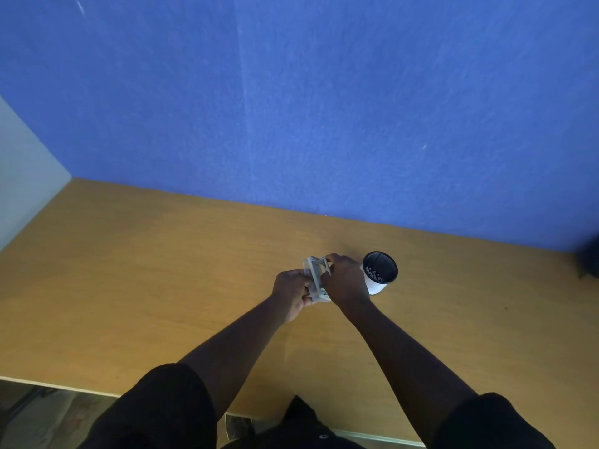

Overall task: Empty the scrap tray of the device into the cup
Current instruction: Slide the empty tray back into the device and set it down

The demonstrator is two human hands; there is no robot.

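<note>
A small grey-and-clear device [315,276], seemingly a hole punch with a metal frame, is held between both hands just above the wooden table [162,286]. My left hand [291,291] grips its near left side, where the clear tray part sits. My right hand [344,280] wraps over its right side and top. A cup [379,273], white outside and dark inside, stands just right of my right hand; small white scraps lie inside it. Much of the device is hidden by my fingers.
A blue wall [324,108] rises along the table's far edge. A dark object [588,259] sits at the far right edge of the view. The table's near edge runs along the bottom left, with floor beyond it.
</note>
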